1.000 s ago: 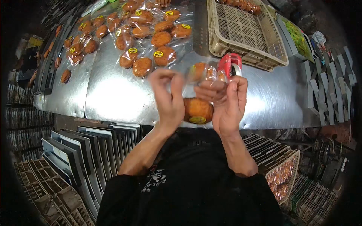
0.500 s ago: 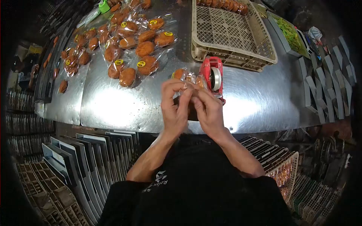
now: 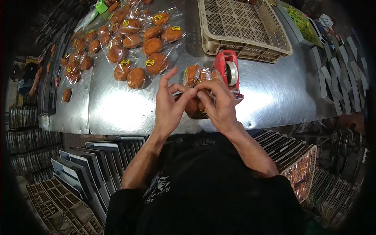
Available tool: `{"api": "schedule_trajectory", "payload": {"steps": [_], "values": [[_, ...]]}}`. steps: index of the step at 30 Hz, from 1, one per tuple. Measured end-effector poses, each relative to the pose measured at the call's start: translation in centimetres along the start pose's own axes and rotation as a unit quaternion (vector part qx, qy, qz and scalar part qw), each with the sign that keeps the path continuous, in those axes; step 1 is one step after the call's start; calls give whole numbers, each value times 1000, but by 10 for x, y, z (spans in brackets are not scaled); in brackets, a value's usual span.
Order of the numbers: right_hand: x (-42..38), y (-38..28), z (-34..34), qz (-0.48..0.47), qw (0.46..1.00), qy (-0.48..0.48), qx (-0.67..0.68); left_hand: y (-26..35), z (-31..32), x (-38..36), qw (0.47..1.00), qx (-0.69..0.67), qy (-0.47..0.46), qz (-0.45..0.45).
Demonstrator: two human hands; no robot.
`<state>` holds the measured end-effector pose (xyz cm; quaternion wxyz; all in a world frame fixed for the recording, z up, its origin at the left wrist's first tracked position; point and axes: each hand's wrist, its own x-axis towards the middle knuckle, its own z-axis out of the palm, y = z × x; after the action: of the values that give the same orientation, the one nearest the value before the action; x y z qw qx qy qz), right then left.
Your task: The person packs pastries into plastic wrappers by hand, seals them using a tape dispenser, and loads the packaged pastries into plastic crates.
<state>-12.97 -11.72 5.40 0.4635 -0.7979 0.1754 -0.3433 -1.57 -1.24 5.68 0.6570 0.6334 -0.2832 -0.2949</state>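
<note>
My left hand (image 3: 169,103) pinches with thumb and index finger, its other fingers raised and spread. Right against it, my right hand (image 3: 220,102) pinches too, the fingertips of both meeting. Between them they grip the top of a clear plastic bag with a brown bun (image 3: 192,108) inside, partly hidden beneath the fingers. Just beyond stand several bagged buns (image 3: 192,75) beside a red tape dispenser (image 3: 221,69) with a white roll (image 3: 232,74). Many bagged buns with yellow labels (image 3: 157,64) lie loosely on the metal table (image 3: 117,105), ahead and to the left.
A beige plastic crate (image 3: 246,53) sits at the table's back right. Further right is a tray of green stuff (image 3: 299,25). A bright green object (image 3: 101,6) lies at the far left. Stacked grey trays (image 3: 74,172) and a crate of packed goods (image 3: 299,176) stand below the table edge.
Both hands have lowered slightly and the left fingers have spread upward. The bagged bun below the fingers now shows more clearly. The whole view has shifted a little.
</note>
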Motion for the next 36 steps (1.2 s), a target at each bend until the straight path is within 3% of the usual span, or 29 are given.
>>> {"api": "schedule_trajectory", "payload": {"steps": [1,2,4,5,6,8,9,10,11,12,13,15,16,17,18,20,21,23,24,26,28,30,32,33,36], "values": [[-2,11,2,-83,994,1,-66,2,-3,-1,1000,-6,7,-23],[-3,15,2,-80,995,2,-67,1,-7,-1,1000,-6,4,-25],[-5,21,1,-206,965,38,-156,0,-14,2,996,-23,-61,-67],[-7,20,6,-204,962,65,-169,2,-16,4,995,-22,-67,-68],[-7,23,12,-201,962,70,-173,6,-17,8,957,243,-61,144],[-10,30,24,-98,987,115,-54,2,-16,5,810,474,-53,342],[-15,30,27,41,991,93,85,-9,-9,0,919,305,-20,249],[-17,28,34,39,991,99,78,-19,-2,-1,983,119,11,141],[-20,26,45,115,965,155,177,-26,5,2,997,-64,18,39],[-21,22,54,185,921,209,272,-37,9,7,997,-70,8,39],[-21,15,58,165,898,260,316,-49,14,13,987,-145,51,35],[-21,14,39,157,915,276,248,-49,24,12,966,-242,92,24],[-21,16,25,150,929,282,190,-51,22,11,964,-250,85,19],[-29,29,-2,182,944,267,71,-53,15,12,973,-216,76,18],[-38,58,-24,150,957,240,-71,-55,7,13,981,-181,69,18],[-53,104,-58,121,926,159,-319,-60,-2,11,987,-148,52,29],[-49,115,-58,118,926,156,-324,-61,-2,10,991,-128,31,27],[-35,125,-52,291,925,123,-211,-66,-5,9,996,-89,-3,29],[-33,121,-50,292,925,120,-211,-68,-5,8,996,-89,0,26],[-25,102,-54,169,942,158,-243,-71,-4,7,995,-95,-16,27],[-47,53,-57,146,932,178,-280,-74,-4,9,996,-86,-6,25],[-92,82,-63,241,945,152,-158,-81,0,14,996,-81,7,26],[-106,99,-47,481,861,145,75,-92,7,13,994,-94,46,-3],[-103,90,-34,484,854,139,132,-97,11,10,995,-93,48,-6],[-83,47,-8,296,944,130,63,-104,20,6,985,-101,120,-67]]}}
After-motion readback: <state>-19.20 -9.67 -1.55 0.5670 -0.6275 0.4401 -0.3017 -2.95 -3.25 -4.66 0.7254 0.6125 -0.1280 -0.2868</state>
